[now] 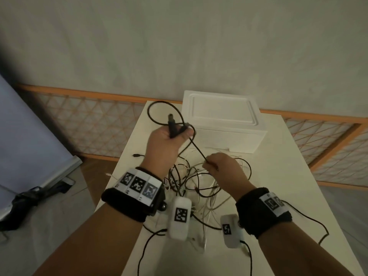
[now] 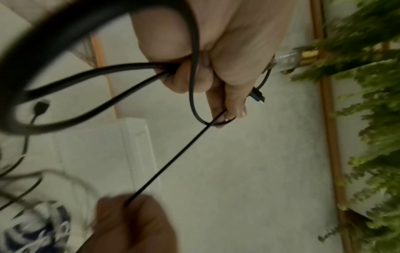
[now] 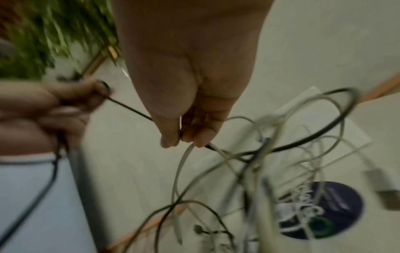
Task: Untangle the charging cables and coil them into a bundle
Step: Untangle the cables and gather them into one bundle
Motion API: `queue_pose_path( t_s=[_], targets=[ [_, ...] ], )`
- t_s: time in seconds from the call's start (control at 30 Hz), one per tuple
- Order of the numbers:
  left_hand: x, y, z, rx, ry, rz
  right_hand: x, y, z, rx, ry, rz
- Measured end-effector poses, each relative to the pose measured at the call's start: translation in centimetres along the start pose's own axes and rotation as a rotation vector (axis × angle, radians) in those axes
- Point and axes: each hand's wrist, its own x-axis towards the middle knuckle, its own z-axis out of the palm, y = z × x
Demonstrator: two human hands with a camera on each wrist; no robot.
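My left hand (image 1: 171, 136) is raised above the table and grips a black cable (image 1: 159, 108) with a loop standing up behind it and the plug end sticking out. In the left wrist view the left hand (image 2: 216, 82) curls its fingers round several strands of the black cable (image 2: 173, 154). A taut stretch of that cable runs down to my right hand (image 1: 217, 164), which pinches it just above the tangle (image 1: 199, 184) of black and white cables. In the right wrist view the right hand (image 3: 186, 137) pinches the black cable (image 3: 129, 109) between thumb and fingers.
A white foam box (image 1: 225, 124) stands at the back of the white table (image 1: 288, 176). A loose black plug (image 1: 137, 155) lies near the table's left edge. A lattice panel (image 1: 95, 126) runs behind. A dark round sticker (image 3: 320, 210) shows under the cables.
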Motion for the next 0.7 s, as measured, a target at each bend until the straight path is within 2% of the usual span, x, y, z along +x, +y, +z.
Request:
queue_pose_path(
  t_s=[0.1,0.23,0.3,0.43,0.47,0.53,0.6,0.7],
  targets=[
    [0.5,1.7,-1.7,-0.107,0.086,0.04,-0.3,2.6,1.4,-0.102,-0.103,0.082],
    [1.2,1.0,-3.1,-0.174,0.102,0.021,0.0,3.7,1.0,-0.03,-0.141,0.178],
    [0.9,0.0,-2.7,-0.161,0.014,-0.048,0.9,2.8,-0.3,0.04,-0.078,0.165],
    [-0.1,-3.4,-0.2,-0.229,-0.283,-0.23,1.9,-0.2,-3.2,0.305,0.109,0.117],
    [-0.3,-4.2,0.7,-0.191,-0.343,-0.236,2.0,-1.0,-3.6,0.332,0.118,0.1],
    [-0.3,-5.8,2.6,0.007,-0.375,-0.171,2.1,-2.1,-3.9,0.275,0.117,0.04],
    [0.1,-7.0,4.1,0.174,-0.326,-0.082,2.2,-2.7,-4.0,0.277,0.123,-0.025],
    [1.1,-8.6,5.3,0.234,-0.295,-0.053,1.8,-3.0,-4.7,0.25,0.182,-0.127]
  ],
)
